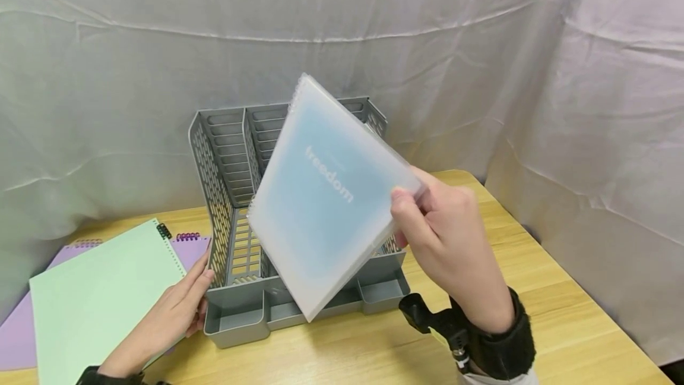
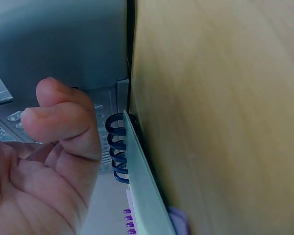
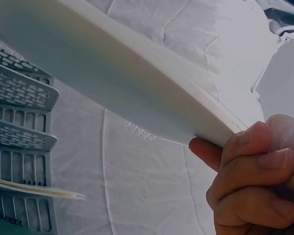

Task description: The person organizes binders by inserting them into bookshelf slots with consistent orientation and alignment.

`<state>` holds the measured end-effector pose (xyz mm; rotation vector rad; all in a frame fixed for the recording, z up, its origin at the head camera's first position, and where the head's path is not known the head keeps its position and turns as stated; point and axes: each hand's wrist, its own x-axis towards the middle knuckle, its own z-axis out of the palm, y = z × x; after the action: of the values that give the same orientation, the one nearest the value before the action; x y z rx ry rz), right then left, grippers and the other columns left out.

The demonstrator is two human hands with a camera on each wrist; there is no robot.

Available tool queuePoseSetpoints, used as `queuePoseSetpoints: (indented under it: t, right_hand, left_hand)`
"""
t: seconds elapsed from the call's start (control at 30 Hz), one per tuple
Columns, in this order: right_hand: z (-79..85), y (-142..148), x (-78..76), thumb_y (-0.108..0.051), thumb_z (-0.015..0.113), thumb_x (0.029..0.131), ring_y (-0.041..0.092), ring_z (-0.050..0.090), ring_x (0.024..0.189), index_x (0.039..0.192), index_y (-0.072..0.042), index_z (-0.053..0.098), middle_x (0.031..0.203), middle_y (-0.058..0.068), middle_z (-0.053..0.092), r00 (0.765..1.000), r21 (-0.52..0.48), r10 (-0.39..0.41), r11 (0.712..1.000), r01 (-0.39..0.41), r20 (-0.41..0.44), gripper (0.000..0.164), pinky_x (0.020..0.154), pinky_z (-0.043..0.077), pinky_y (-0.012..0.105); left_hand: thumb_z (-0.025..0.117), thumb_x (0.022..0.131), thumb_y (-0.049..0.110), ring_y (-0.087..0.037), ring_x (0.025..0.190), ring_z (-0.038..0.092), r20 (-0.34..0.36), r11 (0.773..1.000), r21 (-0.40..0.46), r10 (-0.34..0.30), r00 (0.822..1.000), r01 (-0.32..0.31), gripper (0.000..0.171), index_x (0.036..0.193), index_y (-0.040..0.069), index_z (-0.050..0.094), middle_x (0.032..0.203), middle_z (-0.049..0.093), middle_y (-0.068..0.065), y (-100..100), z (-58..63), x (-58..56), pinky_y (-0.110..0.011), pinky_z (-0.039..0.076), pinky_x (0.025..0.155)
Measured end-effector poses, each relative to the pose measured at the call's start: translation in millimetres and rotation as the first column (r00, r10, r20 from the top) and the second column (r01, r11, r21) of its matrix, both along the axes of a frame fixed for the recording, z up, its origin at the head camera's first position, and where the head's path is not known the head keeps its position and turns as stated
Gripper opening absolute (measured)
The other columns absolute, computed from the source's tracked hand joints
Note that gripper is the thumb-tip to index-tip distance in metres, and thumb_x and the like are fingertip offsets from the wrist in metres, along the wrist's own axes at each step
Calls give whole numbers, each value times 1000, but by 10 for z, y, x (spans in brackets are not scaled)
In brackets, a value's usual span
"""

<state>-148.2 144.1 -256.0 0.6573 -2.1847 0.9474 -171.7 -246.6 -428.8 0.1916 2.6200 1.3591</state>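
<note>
My right hand (image 1: pixel 446 224) pinches the lower right corner of a spiral notebook (image 1: pixel 326 189) between thumb and fingers. The notebook has a frosted cover, a blue middle and the word "freedom". It hangs tilted in front of a grey desk file organizer (image 1: pixel 235 331), hiding part of its slots. From below, the right wrist view shows the notebook (image 3: pixel 103 73) raised, its corner in the hand (image 3: pixel 255 176). My left hand (image 1: pixel 168 314) rests against the organizer's left side wall, thumb at the front edge. In the left wrist view, two fingers of that hand (image 2: pixel 44 171) are bent.
A green spiral notebook (image 1: pixel 101 296) lies over purple ones (image 1: pixel 16 337) left of the organizer. Pages (image 3: pixel 34 188) stand in one organizer slot. Small trays run along the organizer's front. The wooden table (image 1: pixel 556 314) extends right, and a grey curtain (image 1: pixel 267 16) hangs behind.
</note>
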Motion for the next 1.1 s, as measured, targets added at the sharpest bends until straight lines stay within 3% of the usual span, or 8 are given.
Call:
queuePoseSetpoints:
  t: [0.17, 0.37, 0.6, 0.87, 1.1]
  right_hand:
    - [17, 79, 3, -8, 50, 104, -3, 50, 49, 84, -11, 67, 54, -15, 55, 999, 10, -34, 999, 34, -16, 26, 41, 30, 21]
    - [45, 149, 23, -12, 50, 104, -2, 41, 45, 73, -18, 61, 52, -20, 53, 993, 20, -105, 994, 106, -49, 33, 41, 26, 21]
    - [65, 229, 52, -14, 51, 105, -1, 32, 40, 71, -20, 59, 53, -21, 53, 980, 42, -184, 981, 187, -70, 35, 39, 20, 22]
    - [41, 319, 59, -16, 50, 106, -2, 37, 42, 74, -24, 57, 54, -22, 54, 968, 53, -243, 968, 247, -70, 34, 40, 23, 22]
    - [24, 361, 50, -17, 47, 106, -5, 38, 45, 76, -26, 57, 55, -24, 54, 959, 94, -271, 956, 278, -83, 33, 42, 24, 22]
  left_hand:
    - [28, 120, 39, -16, 51, 53, 13, 1000, -5, 7, 1000, -7, 64, 175, 14, 8, 73, 55, -6, 2, -9, -3, -32, 50, 49]
    - [28, 120, 38, -16, 51, 52, 6, 1000, -11, 8, 1000, -8, 63, 174, 13, 8, 72, 55, -6, -7, -4, 5, -31, 49, 49]
    - [27, 120, 37, -15, 48, 52, -18, 1000, -19, -5, 1000, 5, 62, 174, 12, 10, 69, 56, -5, -24, 2, 4, -31, 47, 48]
    - [27, 119, 42, -16, 48, 54, -1, 1000, -1, -11, 1000, 11, 63, 175, 19, 8, 69, 57, -6, -34, 13, 0, -32, 47, 48]
    - [26, 119, 41, -16, 48, 53, -8, 1000, -3, -19, 1000, 19, 64, 175, 16, 7, 69, 57, -5, -35, 23, 0, -32, 47, 48]
